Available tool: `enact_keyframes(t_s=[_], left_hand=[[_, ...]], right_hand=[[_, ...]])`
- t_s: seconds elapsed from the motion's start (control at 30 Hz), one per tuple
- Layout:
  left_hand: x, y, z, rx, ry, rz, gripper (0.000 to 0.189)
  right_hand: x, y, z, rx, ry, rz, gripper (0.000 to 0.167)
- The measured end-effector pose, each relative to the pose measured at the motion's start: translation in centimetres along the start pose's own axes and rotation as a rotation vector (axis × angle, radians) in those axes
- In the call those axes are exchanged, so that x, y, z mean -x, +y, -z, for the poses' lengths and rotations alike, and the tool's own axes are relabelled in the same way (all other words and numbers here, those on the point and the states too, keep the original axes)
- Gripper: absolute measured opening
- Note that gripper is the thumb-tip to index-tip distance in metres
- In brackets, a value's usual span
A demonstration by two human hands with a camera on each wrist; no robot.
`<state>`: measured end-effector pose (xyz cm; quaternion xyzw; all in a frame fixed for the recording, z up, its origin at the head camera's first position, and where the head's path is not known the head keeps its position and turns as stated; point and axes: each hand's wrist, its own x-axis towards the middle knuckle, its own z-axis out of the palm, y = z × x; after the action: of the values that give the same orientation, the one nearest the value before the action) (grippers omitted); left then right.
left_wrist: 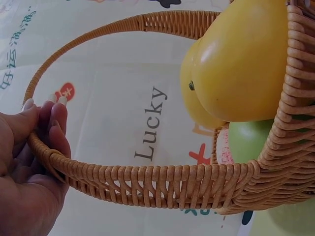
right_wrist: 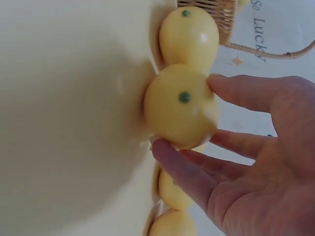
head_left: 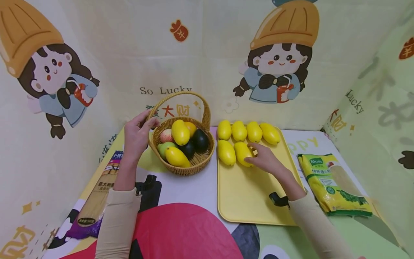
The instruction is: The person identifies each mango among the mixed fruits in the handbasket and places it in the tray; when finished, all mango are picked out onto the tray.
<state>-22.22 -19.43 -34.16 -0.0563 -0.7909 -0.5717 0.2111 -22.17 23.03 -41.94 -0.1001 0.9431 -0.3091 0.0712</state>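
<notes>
My left hand [head_left: 137,135] grips the arched handle [left_wrist: 147,184] of a wicker basket [head_left: 191,171], its thumb and fingers curled round the cane. In the basket lie two yellow mangoes [head_left: 177,157], dark round fruits [head_left: 199,140], a green fruit [head_left: 165,149], a pinkish fruit [head_left: 166,135] and an orange one [head_left: 191,127]. On the yellow tray [head_left: 252,198], my right hand [head_left: 266,160] holds a mango [right_wrist: 179,105] between thumb and fingers. Beside it in the same front row sits another mango [head_left: 226,153]. Behind them several mangoes [head_left: 238,131] form a back row.
A purple-ended pack of spaghetti [head_left: 97,198] lies at the left, partly behind my left forearm. Right of the tray is a green and yellow Knorr bag [head_left: 334,183]. Cartoon-printed cloth walls [head_left: 207,54] enclose the back and sides of the table.
</notes>
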Motion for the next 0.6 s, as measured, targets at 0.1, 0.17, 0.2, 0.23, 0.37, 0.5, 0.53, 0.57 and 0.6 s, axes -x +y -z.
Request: enact_keyframes(t_s=[0.1,0.17,0.2,0.23,0.37,0.5,0.53,0.57,0.6], left_hand=[[0.0,0.1,0.1,0.003,0.003,-0.007,0.036],[0.0,0.1,0.1,0.007,0.001,-0.011,0.036],[0.0,0.1,0.1,0.01,0.0,-0.014,0.035],[0.0,0.1,0.1,0.011,-0.001,-0.017,0.035],[0.0,0.1,0.1,0.014,0.004,-0.027,0.034],[0.0,0.1,0.1,0.006,0.002,-0.012,0.035],[0.0,0.1,0.1,0.005,-0.001,-0.008,0.035],[0.0,0.1,0.1,0.005,-0.004,-0.005,0.035],[0.1,0.2,0.1,0.004,-0.009,-0.003,0.036]], right_hand=[[0.0,0.0,-0.3,-0.019,0.026,0.0,0.064],[-0.1,0.0,-0.5,-0.024,0.046,0.0,0.064],[-0.2,0.0,-0.6,-0.025,0.053,0.004,0.064],[-0.2,0.0,-0.7,-0.026,0.059,0.005,0.064],[-0.5,-0.2,-0.9,-0.032,0.071,0.006,0.064],[-0.8,-0.5,-0.9,-0.021,0.092,0.015,0.064],[-0.9,-0.6,-0.9,-0.018,0.103,0.023,0.064],[-1.0,-0.7,-0.9,-0.015,0.114,0.032,0.064],[-1.1,-0.8,-0.8,-0.013,0.127,0.041,0.064]])
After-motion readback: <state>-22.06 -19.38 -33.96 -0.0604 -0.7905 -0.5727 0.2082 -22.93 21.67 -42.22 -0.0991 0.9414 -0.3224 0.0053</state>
